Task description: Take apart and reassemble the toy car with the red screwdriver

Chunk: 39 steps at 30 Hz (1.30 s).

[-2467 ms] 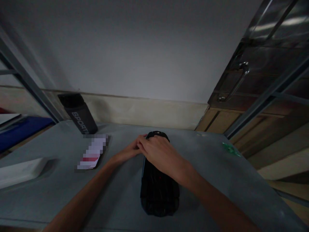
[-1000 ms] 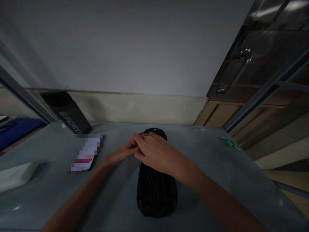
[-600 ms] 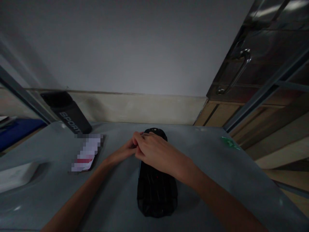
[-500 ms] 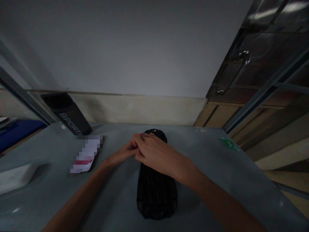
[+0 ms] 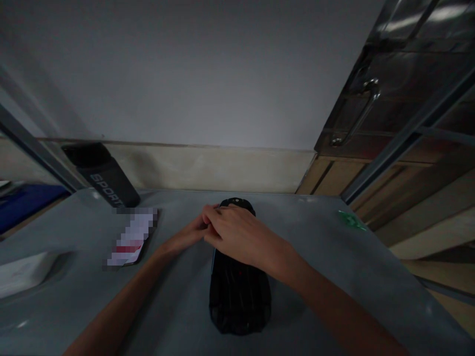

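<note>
A long black object (image 5: 240, 296) with angular, chamfered corners and a ridged upper face lies on the grey table in the middle of the view. It has a tiny red spot on top; its kind is unclear. Over its far half, my right hand (image 5: 241, 235) reaches across with fingers curled and pressed together. My left hand (image 5: 193, 231) meets those fingertips at the object's left side, its own fingers bent and largely covered by the right hand. Both hands are closed, and whatever sits between the fingers is hidden.
To the left stand a dark bottle (image 5: 107, 175) marked SPORT, a phone (image 5: 135, 240) with a blurred screen, and a white object (image 5: 27, 272). A green crumpled wrapper (image 5: 351, 220) lies near the table's right edge. Behind rises a wall (image 5: 208, 74); a metal door handle (image 5: 358, 116) is at right.
The view has shifted very slightly. My hands hold nearly the same pose over the black object, with the right fingers moved only a little.
</note>
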### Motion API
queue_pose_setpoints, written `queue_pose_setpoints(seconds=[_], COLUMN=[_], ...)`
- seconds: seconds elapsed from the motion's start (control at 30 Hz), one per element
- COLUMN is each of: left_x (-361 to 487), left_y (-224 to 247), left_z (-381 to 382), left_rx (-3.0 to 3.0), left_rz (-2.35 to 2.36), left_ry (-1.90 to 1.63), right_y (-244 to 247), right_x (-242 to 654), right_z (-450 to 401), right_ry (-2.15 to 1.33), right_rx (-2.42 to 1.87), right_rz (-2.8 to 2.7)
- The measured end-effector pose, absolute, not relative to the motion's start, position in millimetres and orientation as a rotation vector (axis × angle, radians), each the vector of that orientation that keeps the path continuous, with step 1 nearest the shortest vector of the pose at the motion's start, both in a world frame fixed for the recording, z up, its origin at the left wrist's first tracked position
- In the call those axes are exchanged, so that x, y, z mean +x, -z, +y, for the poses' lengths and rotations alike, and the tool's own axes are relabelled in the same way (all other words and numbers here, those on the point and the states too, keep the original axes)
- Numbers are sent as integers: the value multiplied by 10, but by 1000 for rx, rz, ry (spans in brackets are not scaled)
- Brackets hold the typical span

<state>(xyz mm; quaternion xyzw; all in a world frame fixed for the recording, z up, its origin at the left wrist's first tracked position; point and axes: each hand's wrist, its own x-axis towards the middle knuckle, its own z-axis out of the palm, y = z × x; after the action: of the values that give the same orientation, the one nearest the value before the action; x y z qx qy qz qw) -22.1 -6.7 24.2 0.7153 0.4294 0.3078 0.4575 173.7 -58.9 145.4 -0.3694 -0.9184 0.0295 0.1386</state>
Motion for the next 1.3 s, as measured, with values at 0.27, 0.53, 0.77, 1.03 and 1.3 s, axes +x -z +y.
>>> queue_pose_setpoints(seconds=[0.27, 0.53, 0.77, 1.03, 1.3], left_x=[-212, -220, -215, -206, -203], left_y=[-316, -227, -275, -309, -294], left_z=[-104, -44, -85, -105, -87], left_rx=[1678, 1700, 1643, 1652, 1672], left_rz=[1043, 986, 998, 988, 1034], left_ry=[-741, -741, -726, -734, -731], right_y=[-1436, -1414, -1392, -1396, -1413], right_x=[1728, 1727, 1734, 1721, 1754], right_z=[-584, -567, -565, -564, -597], right_ry=[-53, -99, -50, -71, -33], right_rx=[-1036, -992, -1014, -1034, -1089], right_rz=[-2644, -2650, -2653, -2657, -2652])
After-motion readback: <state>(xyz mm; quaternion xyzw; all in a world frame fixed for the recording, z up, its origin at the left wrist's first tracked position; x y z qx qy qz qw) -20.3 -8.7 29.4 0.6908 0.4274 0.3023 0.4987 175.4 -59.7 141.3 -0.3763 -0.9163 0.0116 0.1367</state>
